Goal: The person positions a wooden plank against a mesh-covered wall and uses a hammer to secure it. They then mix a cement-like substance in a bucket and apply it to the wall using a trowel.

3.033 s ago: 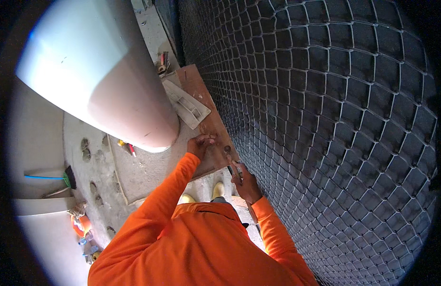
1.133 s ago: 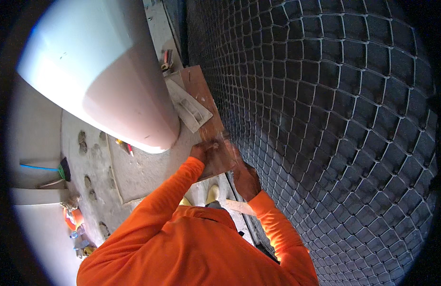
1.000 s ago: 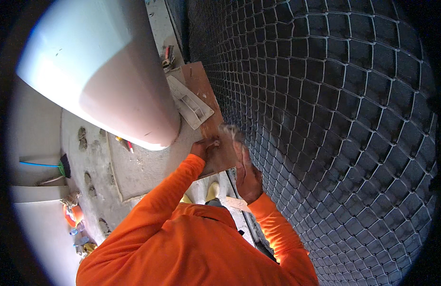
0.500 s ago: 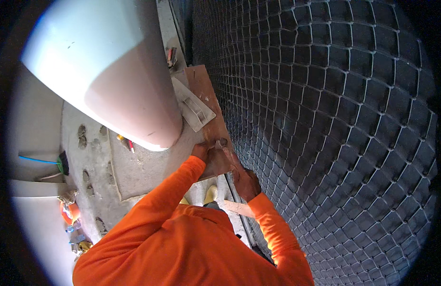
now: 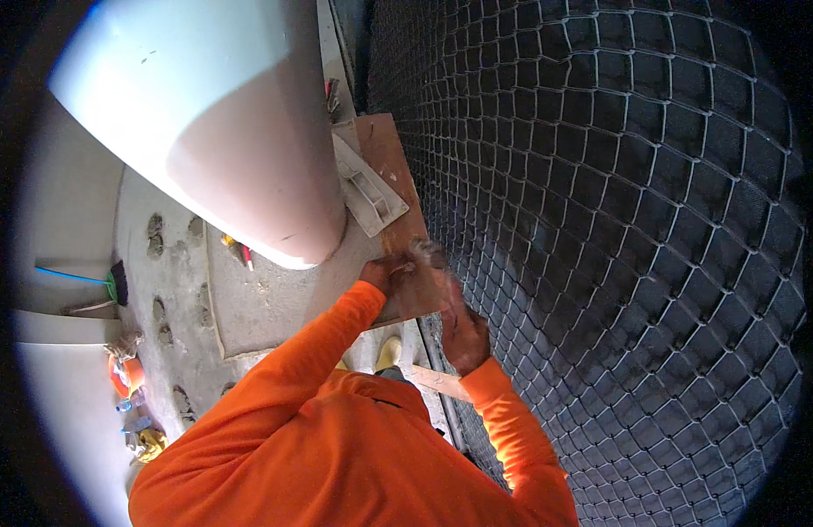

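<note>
My right hand (image 5: 466, 341) is closed around the handle of a hammer (image 5: 431, 255), whose head is smeared by motion over a brown wooden board (image 5: 413, 299). Close by the hammer head is my left hand (image 5: 387, 274), its fingers pinched together at the board's surface; what they hold, if anything, is too small to make out. A pale plastering float (image 5: 364, 186) with a raised handle lies across the board's left edge, beyond my left hand.
A large pale rounded column (image 5: 248, 167) rises at the left. Chain-link mesh (image 5: 600, 220) runs close along my right. Footprints (image 5: 155, 235) mark the grey floor near a small red-and-yellow tool (image 5: 240, 250). At far left are a blue-handled brush (image 5: 117, 283) and an orange ring-shaped thing (image 5: 125, 376).
The hammer head has shifted slightly up and right and is now blurred. My left hand stays pinched at the board. The whole view has shifted a little.
</note>
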The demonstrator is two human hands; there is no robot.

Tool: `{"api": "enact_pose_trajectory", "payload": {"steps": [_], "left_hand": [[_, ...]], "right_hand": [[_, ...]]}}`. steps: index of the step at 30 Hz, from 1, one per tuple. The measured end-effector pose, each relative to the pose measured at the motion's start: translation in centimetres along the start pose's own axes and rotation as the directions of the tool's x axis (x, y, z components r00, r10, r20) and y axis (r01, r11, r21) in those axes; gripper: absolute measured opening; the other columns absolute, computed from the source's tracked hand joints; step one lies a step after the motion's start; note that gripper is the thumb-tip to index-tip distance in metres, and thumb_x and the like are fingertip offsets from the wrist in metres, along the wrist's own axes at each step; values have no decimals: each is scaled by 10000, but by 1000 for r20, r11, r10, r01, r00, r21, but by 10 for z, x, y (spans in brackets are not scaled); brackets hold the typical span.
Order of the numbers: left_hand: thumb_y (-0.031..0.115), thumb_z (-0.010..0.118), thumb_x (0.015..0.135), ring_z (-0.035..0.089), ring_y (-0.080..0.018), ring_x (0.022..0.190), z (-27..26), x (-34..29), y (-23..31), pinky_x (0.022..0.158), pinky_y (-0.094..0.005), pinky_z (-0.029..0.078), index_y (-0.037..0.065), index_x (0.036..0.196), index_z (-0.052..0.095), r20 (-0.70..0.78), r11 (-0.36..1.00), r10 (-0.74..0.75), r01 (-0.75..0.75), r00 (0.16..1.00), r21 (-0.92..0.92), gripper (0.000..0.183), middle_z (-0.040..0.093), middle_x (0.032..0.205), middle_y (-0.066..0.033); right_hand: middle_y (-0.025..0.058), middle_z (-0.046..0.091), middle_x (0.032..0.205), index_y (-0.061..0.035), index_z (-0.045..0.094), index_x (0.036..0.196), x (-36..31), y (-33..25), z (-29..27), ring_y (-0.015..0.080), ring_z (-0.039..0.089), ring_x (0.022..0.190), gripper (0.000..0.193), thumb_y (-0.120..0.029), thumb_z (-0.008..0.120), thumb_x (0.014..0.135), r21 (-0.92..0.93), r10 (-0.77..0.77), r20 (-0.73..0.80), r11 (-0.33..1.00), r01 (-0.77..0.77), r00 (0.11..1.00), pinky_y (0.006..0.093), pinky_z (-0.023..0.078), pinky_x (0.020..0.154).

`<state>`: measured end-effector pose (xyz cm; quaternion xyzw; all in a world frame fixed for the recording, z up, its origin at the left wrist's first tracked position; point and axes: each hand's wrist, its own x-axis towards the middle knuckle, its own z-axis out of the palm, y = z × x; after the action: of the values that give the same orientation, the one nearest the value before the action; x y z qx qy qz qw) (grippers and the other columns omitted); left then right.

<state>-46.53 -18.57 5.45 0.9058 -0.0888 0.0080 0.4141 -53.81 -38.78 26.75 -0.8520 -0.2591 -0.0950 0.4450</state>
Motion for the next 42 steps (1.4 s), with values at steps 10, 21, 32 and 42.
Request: {"api": "enact_pose_trajectory", "payload": {"steps": [10,21,32,42], "left_hand": [[136,619,874,682,-368,992,14,3,-17,907,-435,549,211,1178,688,86,946,-175,192,981,-261,321,690,1154,-153],[163,644,867,692,-330,971,8,10,-13,877,-412,563,177,1171,690,78,938,-98,66,992,341,308,724,1048,-137],[470,564,937,363,-255,1432,-33,-5,18,1187,-420,290,224,1430,518,227,977,-89,40,970,210,554,428,1540,-40],[601,479,945,431,-105,1384,-16,2,-4,1222,-514,150,346,1383,565,204,863,-67,-47,977,503,513,498,1486,104]], "right_hand": [[242,669,759,-276,379,1516,-8,14,4,468,652,682,532,-233,528,1007,-404,428,324,869,-286,844,524,523,595],[282,636,742,-306,365,1512,-13,10,-9,499,621,702,527,-250,519,1011,-208,377,200,918,-337,904,569,505,623],[167,514,1461,-11,336,1507,-92,17,-22,279,492,1360,469,-158,414,1068,105,374,-126,926,-363,919,338,415,1075],[164,533,1430,-49,399,1468,-54,18,-14,396,536,1268,452,-175,474,1041,-143,207,125,972,-189,970,422,463,1014]]}}
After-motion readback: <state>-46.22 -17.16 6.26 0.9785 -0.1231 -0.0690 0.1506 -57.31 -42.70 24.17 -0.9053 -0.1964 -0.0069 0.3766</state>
